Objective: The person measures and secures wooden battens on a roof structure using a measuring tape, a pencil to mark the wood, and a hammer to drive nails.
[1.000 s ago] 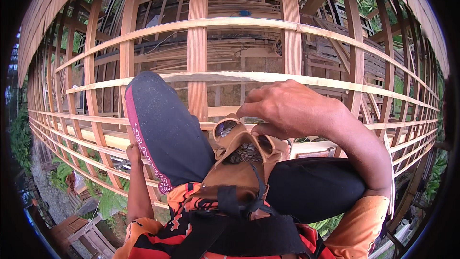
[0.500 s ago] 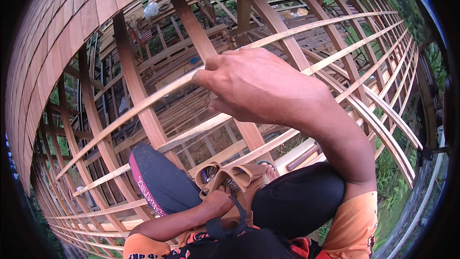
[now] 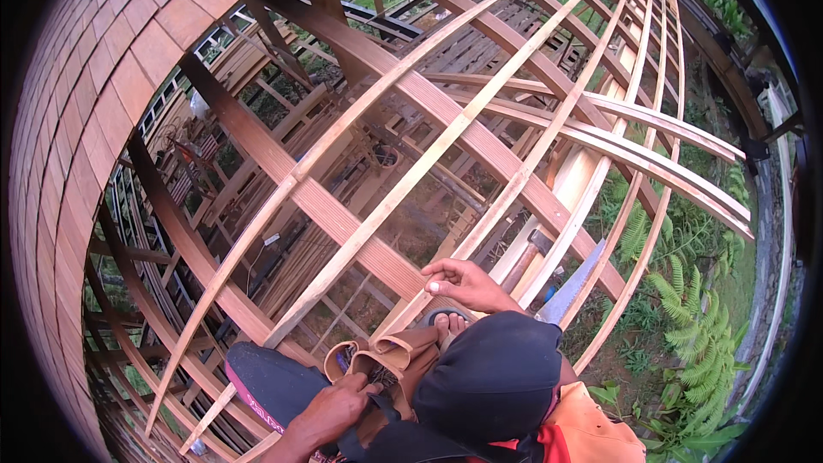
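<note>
Leather of a tan tool pouch (image 3: 390,360) is seen at the lap, beside the lattice's lower edge, with the left hand (image 3: 330,411) dipped into its mouth; whether anything is gripped there cannot be told. The right hand (image 3: 467,283) is laid loosely curled on a pale batten (image 3: 446,257), empty. Fasteners are best drawn out slowly while that steadying hold is kept.

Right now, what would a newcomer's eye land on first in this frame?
The curved lattice of pale wooden battens crossing darker rafters fills the view, with a band of reddish shingles along the left. Low in the centre, the right hand rests on a batten while the left hand is at a brown leather tool pouch at the person's lap. To the right lie a hammer and a handsaw on the slats.
</note>
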`<state>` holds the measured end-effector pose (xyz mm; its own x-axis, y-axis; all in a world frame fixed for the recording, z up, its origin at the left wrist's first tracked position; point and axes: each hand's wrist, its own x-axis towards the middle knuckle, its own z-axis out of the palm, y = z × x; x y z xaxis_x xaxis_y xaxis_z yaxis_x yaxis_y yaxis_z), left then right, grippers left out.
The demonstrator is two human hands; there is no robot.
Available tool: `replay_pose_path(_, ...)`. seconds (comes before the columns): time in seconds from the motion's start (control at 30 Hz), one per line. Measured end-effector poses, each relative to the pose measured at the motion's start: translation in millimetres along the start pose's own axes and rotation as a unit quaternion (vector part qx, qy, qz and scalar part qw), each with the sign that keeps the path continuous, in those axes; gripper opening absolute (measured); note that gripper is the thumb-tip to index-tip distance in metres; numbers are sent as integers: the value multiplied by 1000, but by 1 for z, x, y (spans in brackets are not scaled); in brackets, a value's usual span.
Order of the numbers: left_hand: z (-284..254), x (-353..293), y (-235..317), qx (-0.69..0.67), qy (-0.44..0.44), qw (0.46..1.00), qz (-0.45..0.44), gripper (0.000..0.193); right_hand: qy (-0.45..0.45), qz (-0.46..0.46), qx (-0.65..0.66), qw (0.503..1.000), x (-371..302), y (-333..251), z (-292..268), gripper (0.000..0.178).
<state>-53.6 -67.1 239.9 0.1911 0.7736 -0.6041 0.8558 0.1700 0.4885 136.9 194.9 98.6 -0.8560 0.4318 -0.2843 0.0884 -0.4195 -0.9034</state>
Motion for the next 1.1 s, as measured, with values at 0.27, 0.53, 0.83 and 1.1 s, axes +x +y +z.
replay_pose_path(0.27, -102, 4, -17, -209, 84, 970, 88, 37, -299, 1, 73, 951, 27, -16, 44, 63)
replay_pose_path(0.53, -80, 86, -45, -287, 227, 919, 148, 33, -327, 164, 273, 890, 54, 12, 73, 58)
replay_pose_path(0.83, -30, 86, -38, -484, 185, 854, 46, 33, -369, 252, 393, 803, 25, 39, 77, 57)
replay_pose_path(1.1, 9, 67, -60, -643, 301, 704, 31, 45, -278, 192, 451, 826, 25, 4, 98, 70)
